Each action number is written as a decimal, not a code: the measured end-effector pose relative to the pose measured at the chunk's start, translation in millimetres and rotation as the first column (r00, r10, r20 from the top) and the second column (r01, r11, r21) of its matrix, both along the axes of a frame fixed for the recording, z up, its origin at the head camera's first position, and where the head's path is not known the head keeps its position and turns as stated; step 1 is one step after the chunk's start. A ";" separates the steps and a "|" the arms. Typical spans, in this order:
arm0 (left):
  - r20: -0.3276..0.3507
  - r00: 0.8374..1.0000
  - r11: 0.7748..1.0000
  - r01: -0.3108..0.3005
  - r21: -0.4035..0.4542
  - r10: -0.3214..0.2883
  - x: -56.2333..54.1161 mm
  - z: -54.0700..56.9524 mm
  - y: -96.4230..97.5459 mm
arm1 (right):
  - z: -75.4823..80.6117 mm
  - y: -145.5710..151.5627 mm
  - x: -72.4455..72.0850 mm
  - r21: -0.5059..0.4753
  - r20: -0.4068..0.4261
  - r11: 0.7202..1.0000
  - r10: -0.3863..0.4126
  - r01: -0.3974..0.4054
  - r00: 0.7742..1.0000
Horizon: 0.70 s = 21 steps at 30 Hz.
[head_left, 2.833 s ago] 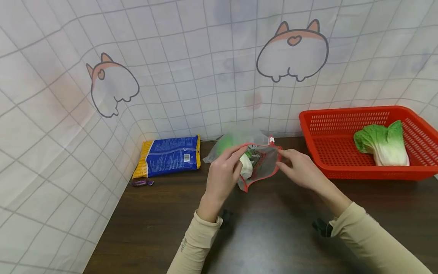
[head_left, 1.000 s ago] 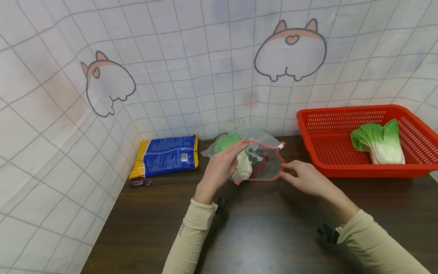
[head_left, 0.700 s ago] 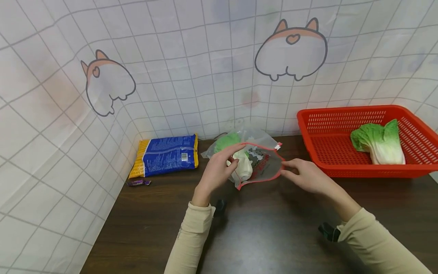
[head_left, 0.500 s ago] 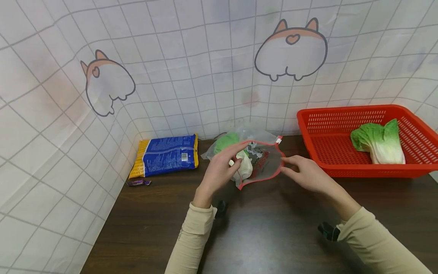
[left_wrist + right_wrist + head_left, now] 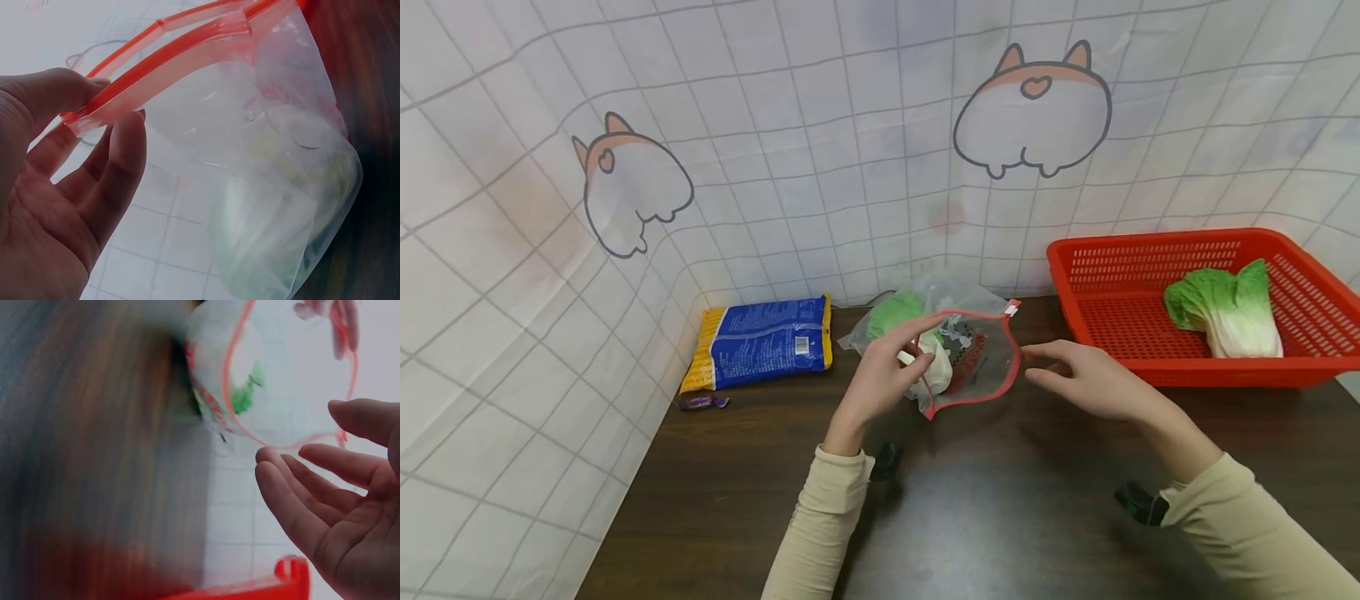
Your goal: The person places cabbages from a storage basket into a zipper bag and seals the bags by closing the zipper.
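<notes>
A clear zip bag (image 5: 988, 367) with a red zipper edge lies near the wall, its mouth spread wide toward me. Inside it shows a Chinese cabbage (image 5: 938, 375), white stem toward the mouth and green leaves deeper in. My left hand (image 5: 882, 371) pinches the left side of the red edge (image 5: 169, 59) between thumb and fingers, as the left wrist view shows. Just off the bag's right edge is my right hand (image 5: 1097, 379), holding nothing. Its thumb and fingers (image 5: 300, 512) stand apart in the right wrist view. A white slider (image 5: 1012, 309) sits at the bag's far right corner.
To the right, a red plastic basket (image 5: 1195, 365) holds another Chinese cabbage (image 5: 1247, 321). A blue and yellow packet (image 5: 767, 343) lies at the back left, with a small purple wrapper (image 5: 702, 402) in front. A patterned cloth wall (image 5: 827, 167) rises behind the dark wooden table (image 5: 1000, 517).
My right hand has let go of the bag's right edge and moved slightly right. My left hand keeps its pinch. The mouth stays spread, its right side now rounder.
</notes>
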<state>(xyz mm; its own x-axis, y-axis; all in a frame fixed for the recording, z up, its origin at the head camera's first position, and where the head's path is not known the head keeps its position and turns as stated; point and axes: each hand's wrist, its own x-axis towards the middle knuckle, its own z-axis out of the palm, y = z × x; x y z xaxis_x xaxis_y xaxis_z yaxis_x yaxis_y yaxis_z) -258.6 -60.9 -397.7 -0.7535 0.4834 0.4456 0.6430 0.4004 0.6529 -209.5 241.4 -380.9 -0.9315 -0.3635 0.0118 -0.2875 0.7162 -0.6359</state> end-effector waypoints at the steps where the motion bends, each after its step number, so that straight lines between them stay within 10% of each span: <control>1: 0.012 1.000 1.000 0.002 0.008 -0.002 0.0 -0.1 -0.8 | 2.8 3.0 0.2 -0.002 0.006 1.000 -0.002 0.002 1.000; 21: 0.059 0.998 0.999 0.011 0.043 -0.013 -1.6 -5.3 -2.0 | 56.1 104.0 -18.3 -0.036 0.037 0.968 -0.248 0.249 0.968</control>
<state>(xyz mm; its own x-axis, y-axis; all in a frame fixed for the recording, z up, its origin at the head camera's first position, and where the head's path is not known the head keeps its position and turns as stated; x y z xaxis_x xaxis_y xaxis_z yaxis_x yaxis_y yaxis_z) -260.2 -62.9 -403.0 -0.7737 0.4739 0.4206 0.6069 0.3636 0.7068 -227.9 345.4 -324.8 -0.9927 -0.1201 -0.0093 -0.0828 0.7366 -0.6712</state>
